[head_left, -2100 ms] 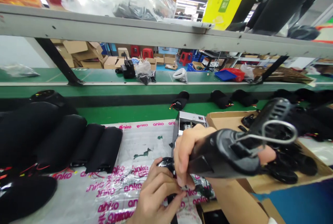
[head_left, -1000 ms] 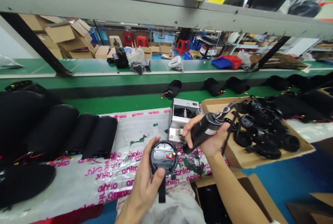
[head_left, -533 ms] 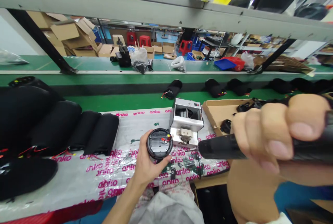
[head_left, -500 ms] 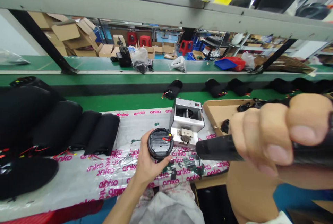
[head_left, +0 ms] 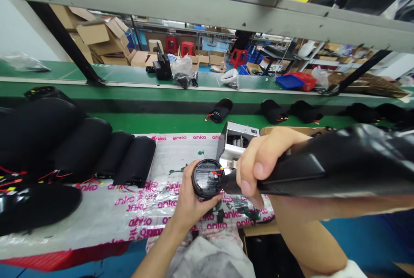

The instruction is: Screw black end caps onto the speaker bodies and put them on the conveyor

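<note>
My left hand [head_left: 189, 207] wraps round a black cylindrical speaker-like body [head_left: 207, 179], its round end facing up. Out of that end come a short red wire and a yellow connector [head_left: 221, 170]. My right hand [head_left: 258, 161] grips a black electric screwdriver [head_left: 343, 166], held nearly level and large in front of the camera. Its narrow nose points left and overlaps the right rim of the round end; whether it touches, I cannot tell. Behind my right hand, partly covered, stands a silver screw feeder [head_left: 237, 133].
Several black fabric-covered cylinders [head_left: 136, 161] with wires lie at left on the printed plastic wrap [head_left: 181, 144]. More sit along the green belt [head_left: 171, 123]. A cardboard tray [head_left: 274, 130] is mostly hidden behind my right arm. A grey shelf beam [head_left: 161, 0] crosses overhead.
My right hand has moved left with the screwdriver, bringing its nose from beside the feeder to the speaker-like body's rim. My left hand keeps its hold. The view has shifted slightly.
</note>
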Tool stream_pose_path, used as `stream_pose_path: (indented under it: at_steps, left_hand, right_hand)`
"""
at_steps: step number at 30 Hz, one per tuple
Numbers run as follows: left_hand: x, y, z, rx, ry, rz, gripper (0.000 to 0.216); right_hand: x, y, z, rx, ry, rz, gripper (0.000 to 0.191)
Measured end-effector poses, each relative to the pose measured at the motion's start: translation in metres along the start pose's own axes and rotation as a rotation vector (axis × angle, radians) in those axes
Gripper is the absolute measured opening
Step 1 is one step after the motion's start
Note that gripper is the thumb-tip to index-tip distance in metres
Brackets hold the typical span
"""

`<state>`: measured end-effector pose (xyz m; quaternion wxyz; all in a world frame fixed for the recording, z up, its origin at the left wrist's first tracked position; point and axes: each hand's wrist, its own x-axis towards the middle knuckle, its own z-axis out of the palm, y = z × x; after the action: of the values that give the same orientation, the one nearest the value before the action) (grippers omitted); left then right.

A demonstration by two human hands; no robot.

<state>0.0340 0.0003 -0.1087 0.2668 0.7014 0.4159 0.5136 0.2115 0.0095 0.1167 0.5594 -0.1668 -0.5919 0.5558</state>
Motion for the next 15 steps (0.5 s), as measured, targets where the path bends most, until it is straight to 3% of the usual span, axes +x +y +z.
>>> stream_pose_path:
  at_steps: [5,8,11,15]
  left_hand:
    - [-0.001,0.0,0.001,-0.016,0.014,0.006,0.094]
    - [-0.002,0.001,0.003,-0.02,0.028,0.012,0.092]
    - [-0.002,0.003,0.004,-0.014,0.039,0.017,0.091]
    - [0.001,0.006,0.002,-0.013,0.041,-0.009,0.091]
  right_hand:
    - [-0.002,0.018,0.003,-0.002,0.08,-0.038,0.088]
    - [-0.001,0.029,0.001,0.012,0.036,-0.028,0.089]
    - [-0.002,0.03,-0.004,-0.005,-0.054,0.072,0.079]
    - [-0.003,0.03,-0.003,0.003,-0.056,0.195,0.056]
